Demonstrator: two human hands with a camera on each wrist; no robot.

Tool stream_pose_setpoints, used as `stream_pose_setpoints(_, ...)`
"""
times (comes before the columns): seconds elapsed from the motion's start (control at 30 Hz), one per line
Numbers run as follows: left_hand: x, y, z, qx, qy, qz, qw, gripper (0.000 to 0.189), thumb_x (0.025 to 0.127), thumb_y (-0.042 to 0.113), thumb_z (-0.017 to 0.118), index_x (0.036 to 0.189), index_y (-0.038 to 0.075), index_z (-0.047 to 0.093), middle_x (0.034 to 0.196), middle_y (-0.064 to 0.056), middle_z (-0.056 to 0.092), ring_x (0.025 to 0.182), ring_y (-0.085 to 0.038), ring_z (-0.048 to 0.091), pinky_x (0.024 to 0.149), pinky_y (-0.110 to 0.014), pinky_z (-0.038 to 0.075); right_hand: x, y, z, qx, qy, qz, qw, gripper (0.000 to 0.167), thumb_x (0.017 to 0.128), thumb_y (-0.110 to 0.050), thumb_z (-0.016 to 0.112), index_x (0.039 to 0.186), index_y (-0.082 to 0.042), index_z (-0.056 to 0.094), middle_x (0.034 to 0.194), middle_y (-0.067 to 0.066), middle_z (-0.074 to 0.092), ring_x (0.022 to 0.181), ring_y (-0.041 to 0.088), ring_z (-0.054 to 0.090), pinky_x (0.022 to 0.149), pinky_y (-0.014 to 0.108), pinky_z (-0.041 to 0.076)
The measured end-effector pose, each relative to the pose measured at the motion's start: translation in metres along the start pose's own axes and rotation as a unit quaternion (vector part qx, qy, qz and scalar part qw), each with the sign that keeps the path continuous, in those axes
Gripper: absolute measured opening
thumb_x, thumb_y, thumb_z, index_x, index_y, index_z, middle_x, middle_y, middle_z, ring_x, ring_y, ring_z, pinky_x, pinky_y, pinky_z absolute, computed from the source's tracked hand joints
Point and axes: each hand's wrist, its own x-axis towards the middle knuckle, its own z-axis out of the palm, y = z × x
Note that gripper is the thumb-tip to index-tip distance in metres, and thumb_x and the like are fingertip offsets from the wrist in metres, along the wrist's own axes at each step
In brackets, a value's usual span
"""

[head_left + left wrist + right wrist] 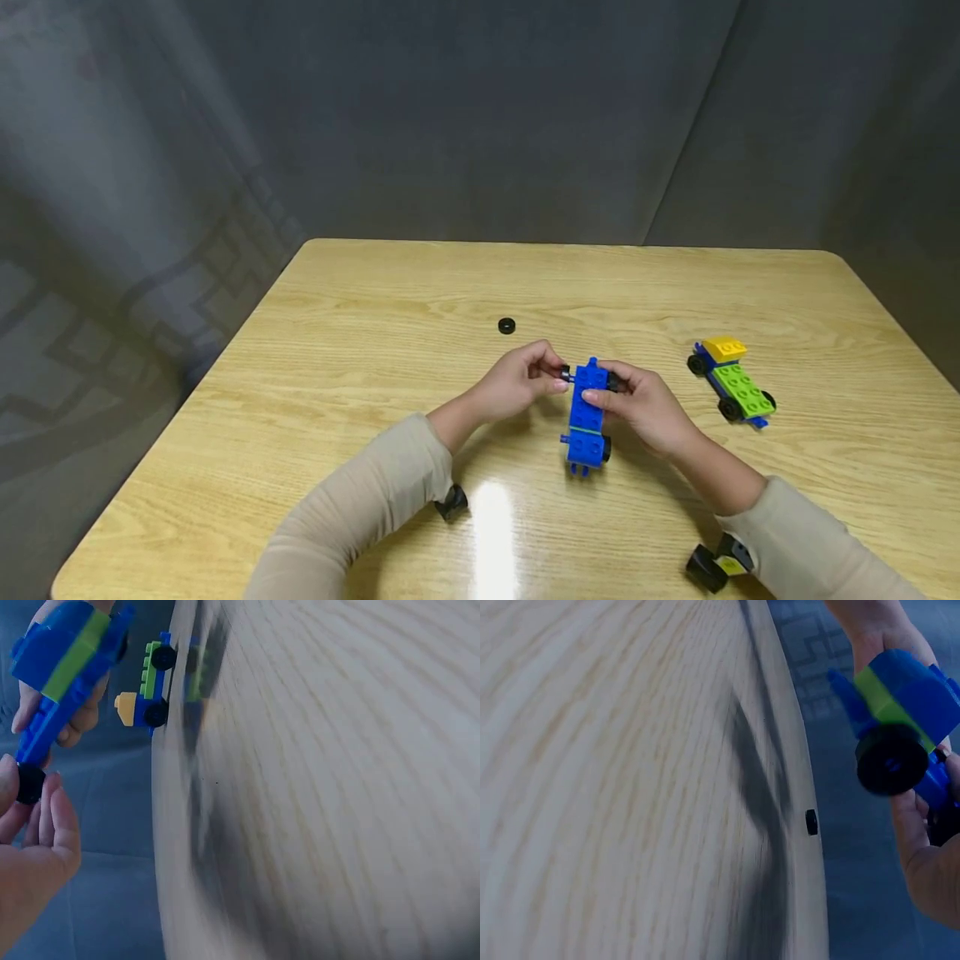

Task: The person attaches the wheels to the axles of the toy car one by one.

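Note:
A blue toy block car point(587, 421), with a thin green layer, is held above the table by both hands. My right hand point(648, 412) grips its body at the far end, thumb on top and fingers along the right side. At the far left axle, my left hand point(517, 383) pinches a small black wheel point(30, 784) between thumb and fingers. A black wheel point(892, 760) sits on the near right axle, while the near left axle peg point(565, 439) is bare. The far right wheel is partly hidden by my right fingers.
A loose black wheel point(507, 326) lies on the wooden table point(375, 333) beyond my left hand. Farther right stands a second toy car point(738, 390) with green and yellow blocks on a blue base. A dark curtain point(480, 125) hangs behind the table.

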Motion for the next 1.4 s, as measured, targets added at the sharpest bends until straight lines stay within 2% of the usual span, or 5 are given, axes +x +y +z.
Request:
stream_pose_setpoints(0.23, -0.009, 0.017, 0.001, 0.048, 0.006, -0.004, 0.9988, 0.009, 0.079, -0.003, 0.057, 0.085, -0.004, 0.051, 0.08, -0.007, 0.054, 0.069, -0.011, 0.048, 0.06, -0.016, 0.04, -0.001, -0.002, 0.0, -0.012, 0.005, -0.015, 0.9998, 0.046, 0.08, -0.004, 0.06, 0.117, 0.014, 0.041, 0.092, 0.013, 0.057, 0.076, 0.009, 0.055, 0.064, 0.024, 0.048)
stream_pose_setpoints(0.7, 0.007, -0.014, 0.009, 0.01, 0.014, 0.0, 0.9999, 0.013, 0.078, 0.0, 0.059, 0.085, -0.001, 0.049, 0.079, -0.006, 0.054, 0.069, -0.011, 0.053, 0.068, -0.035, 0.048, -0.001, 0.002, 0.001, 0.008, 0.024, -0.028, 0.9993, 0.042, 0.079, -0.002, 0.06, 0.113, 0.016, 0.043, 0.088, 0.006, 0.056, 0.076, 0.007, 0.053, 0.065, 0.022, 0.047)
stream_pose_setpoints(0.97, 0.006, -0.011, 0.012, 0.015, 0.005, 0.003, 0.9999, 0.011, 0.079, 0.0, 0.058, 0.084, -0.002, 0.049, 0.076, -0.005, 0.053, 0.068, -0.016, 0.054, 0.066, -0.033, 0.049, -0.002, 0.003, 0.002, 0.005, 0.021, -0.037, 0.9991, 0.04, 0.079, -0.001, 0.06, 0.112, 0.016, 0.043, 0.091, 0.008, 0.056, 0.079, 0.007, 0.054, 0.066, 0.021, 0.047)
stream_pose_setpoints(1.2, 0.003, 0.015, 0.008, -0.002, -0.005, 0.005, 1.0, 0.009, 0.081, -0.002, 0.055, 0.085, -0.005, 0.048, 0.079, -0.008, 0.052, 0.069, -0.016, 0.053, 0.067, -0.025, 0.049, -0.003, -0.012, -0.001, -0.018, 0.015, -0.034, 0.9991, 0.042, 0.081, -0.006, 0.059, 0.116, 0.011, 0.042, 0.099, 0.02, 0.054, 0.08, 0.009, 0.056, 0.066, 0.025, 0.049)
stream_pose_setpoints(1.4, 0.013, -0.004, 0.006, -0.052, -0.018, -0.002, 0.9985, 0.013, 0.082, 0.002, 0.056, 0.088, -0.004, 0.047, 0.083, -0.01, 0.052, 0.073, -0.016, 0.056, 0.073, -0.035, 0.048, 0.001, -0.013, -0.006, -0.003, -0.015, -0.015, 0.9998, 0.044, 0.082, -0.008, 0.058, 0.118, 0.01, 0.04, 0.097, 0.017, 0.053, 0.081, 0.012, 0.056, 0.067, 0.03, 0.049)
